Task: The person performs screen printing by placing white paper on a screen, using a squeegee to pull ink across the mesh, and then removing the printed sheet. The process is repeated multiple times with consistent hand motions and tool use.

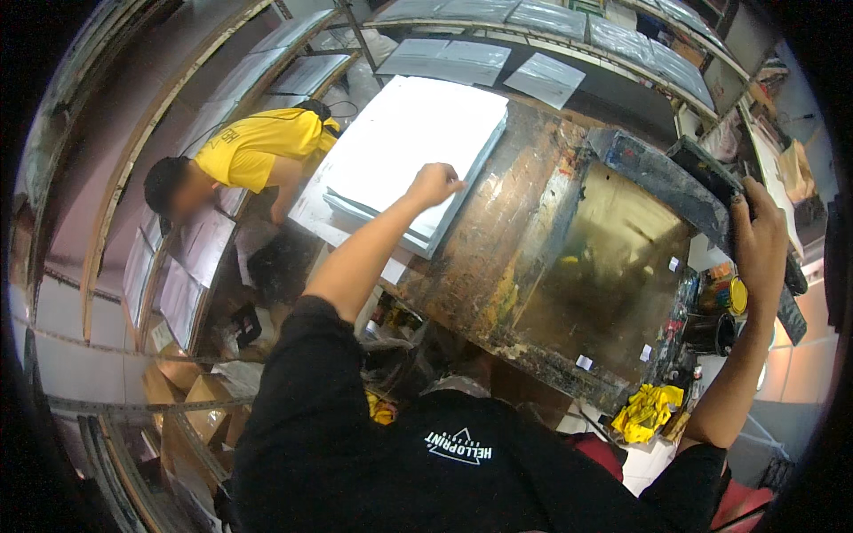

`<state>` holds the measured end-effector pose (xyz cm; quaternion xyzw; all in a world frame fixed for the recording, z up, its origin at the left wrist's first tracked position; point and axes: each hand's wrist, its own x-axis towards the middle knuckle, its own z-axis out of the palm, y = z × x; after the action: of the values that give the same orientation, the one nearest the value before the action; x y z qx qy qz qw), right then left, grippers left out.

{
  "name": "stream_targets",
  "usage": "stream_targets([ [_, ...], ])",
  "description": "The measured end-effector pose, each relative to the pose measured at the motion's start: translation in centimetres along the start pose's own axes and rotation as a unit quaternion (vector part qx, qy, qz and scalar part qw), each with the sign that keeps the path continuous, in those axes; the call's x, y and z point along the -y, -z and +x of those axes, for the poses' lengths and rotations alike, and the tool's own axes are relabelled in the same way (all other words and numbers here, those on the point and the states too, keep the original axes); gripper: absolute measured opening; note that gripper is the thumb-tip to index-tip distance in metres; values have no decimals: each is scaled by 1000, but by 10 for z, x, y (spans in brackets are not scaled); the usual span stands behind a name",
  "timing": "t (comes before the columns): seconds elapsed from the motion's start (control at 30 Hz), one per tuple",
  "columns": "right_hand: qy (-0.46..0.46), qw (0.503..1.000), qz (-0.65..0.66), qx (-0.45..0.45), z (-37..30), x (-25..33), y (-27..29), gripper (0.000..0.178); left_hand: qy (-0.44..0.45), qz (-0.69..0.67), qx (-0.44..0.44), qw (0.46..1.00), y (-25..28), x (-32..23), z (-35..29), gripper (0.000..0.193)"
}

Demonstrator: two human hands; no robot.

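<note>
My left hand [435,185] is over the right part of a thick stack of white sheets [404,124], its fingers curled together near the stack's edge. Whether a sheet is pinched between them is too small to make out. On the right, my right hand [760,229] is wrapped around the end of a dark, ink-stained frame [662,173], tilted up above the worktable. Below the frame lies a shiny, brownish-gold printing surface [613,266] with small white tabs near its edges.
The worn wooden table [484,222] fills the middle. Paint cans [724,298] and a crumpled yellow cloth [647,413] are at the right. A person in a yellow shirt [258,147] bends at the left beside racks of sheets [209,244]. More racks [533,22] stand behind.
</note>
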<state>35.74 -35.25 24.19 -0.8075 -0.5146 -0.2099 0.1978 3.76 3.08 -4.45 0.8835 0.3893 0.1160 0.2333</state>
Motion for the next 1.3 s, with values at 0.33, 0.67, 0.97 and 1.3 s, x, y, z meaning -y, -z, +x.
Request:
stream_targets([
  [0.33,24,999,-47,5,0,-38,-5,51,66,119,-38,990,-80,24,54,63],
  [0.67,-11,999,-17,35,-2,-47,-6,54,109,58,12,992,-70,71,83,57],
  [0.97,-40,999,19,16,-7,-65,-12,56,162,-55,60,983,-67,89,92,60],
  [1.3,-45,988,121,87,-14,-125,-27,50,11,129,18,991,-54,46,73,25],
])
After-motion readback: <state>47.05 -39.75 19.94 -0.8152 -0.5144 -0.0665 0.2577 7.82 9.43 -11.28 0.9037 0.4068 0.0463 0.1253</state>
